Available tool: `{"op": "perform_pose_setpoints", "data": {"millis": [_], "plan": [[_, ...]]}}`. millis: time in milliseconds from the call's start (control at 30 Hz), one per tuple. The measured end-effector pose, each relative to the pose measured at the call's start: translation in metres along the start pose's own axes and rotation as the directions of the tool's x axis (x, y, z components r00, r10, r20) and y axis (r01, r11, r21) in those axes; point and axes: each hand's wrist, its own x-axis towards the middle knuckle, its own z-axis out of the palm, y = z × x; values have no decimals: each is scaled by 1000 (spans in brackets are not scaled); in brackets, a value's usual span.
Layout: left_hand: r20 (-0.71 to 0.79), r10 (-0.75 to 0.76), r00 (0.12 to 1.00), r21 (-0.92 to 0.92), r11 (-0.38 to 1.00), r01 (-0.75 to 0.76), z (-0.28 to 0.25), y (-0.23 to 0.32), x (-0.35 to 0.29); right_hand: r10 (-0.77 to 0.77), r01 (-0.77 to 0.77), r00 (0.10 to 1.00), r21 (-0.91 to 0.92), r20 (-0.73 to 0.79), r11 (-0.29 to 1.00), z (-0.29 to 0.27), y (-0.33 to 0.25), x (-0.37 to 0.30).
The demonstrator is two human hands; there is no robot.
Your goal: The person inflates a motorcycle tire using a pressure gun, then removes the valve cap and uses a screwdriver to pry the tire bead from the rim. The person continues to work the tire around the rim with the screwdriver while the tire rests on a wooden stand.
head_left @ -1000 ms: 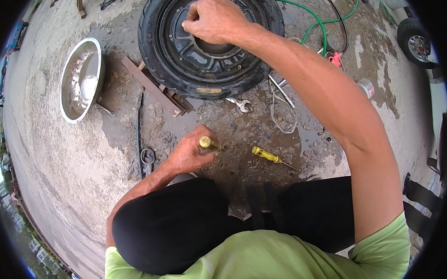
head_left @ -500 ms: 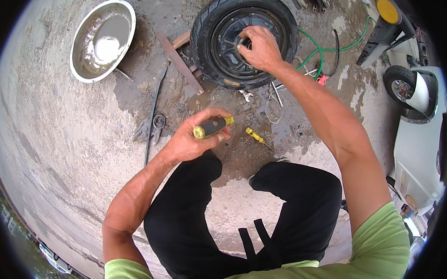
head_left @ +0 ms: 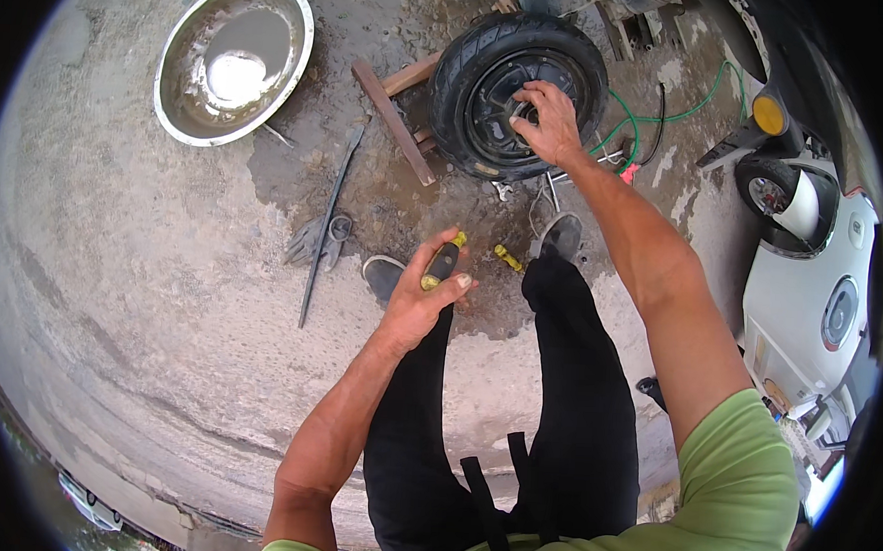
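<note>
Up at the far left we saw a round metal basin [head_left: 232,60] on the concrete ground [head_left: 116,291]; it held a shallow pool of cloudy water that shone in the middle, and a thin rod leaned at its lower rim; we could not tell if anything else lay in the water.

Our left hand [head_left: 423,299] was clenched around a screwdriver with a black and yellow handle [head_left: 442,262]; the fingers were curled tight on the grip and the thumb pressed across it, so the handle stood out above the knuckles; the blade was hidden by the hand. This hand was above our left knee, near the toe of the left shoe [head_left: 382,273]; a second small yellow tool [head_left: 507,257] lay on the wet ground just beside it.

Our right hand [head_left: 545,122] was stretched forward to the small black tyre [head_left: 513,96] that lay flat on wooden planks [head_left: 391,116]; the fingers were spread and half bent, with the tips on the inner rim of the wheel; whether they gripped some small part there, we could not tell.

Between basin and tyre lay a long dark bar [head_left: 328,221] and a pair of pliers [head_left: 320,239]; green hose [head_left: 655,117] curled behind the tyre; a white scooter [head_left: 815,292] stood at the right.
</note>
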Motion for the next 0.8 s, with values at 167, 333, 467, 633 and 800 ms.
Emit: {"op": "perform_pose_setpoints", "data": {"millis": [167,333,467,633,800], "plan": [[-57,95,994,84,992,-90,9,2,23,-58,57,998,-29,-38,998,0,-6,3],[-51,171,984,132,978,-164,22,7,40,-45,45,999,-24,31,999,-15,-5,1],[-81,357,931,315,895,-316,37,14,64,7,-61,974,232,228,971,-49,-81,-2],[56,519,853,511,718,-471,68,14,103,183,-594,740,502,647,629,-111,-142,-11],[235,458,857,430,742,-515,90,36,129,366,-749,548,245,752,616,-147,-115,23]]}}
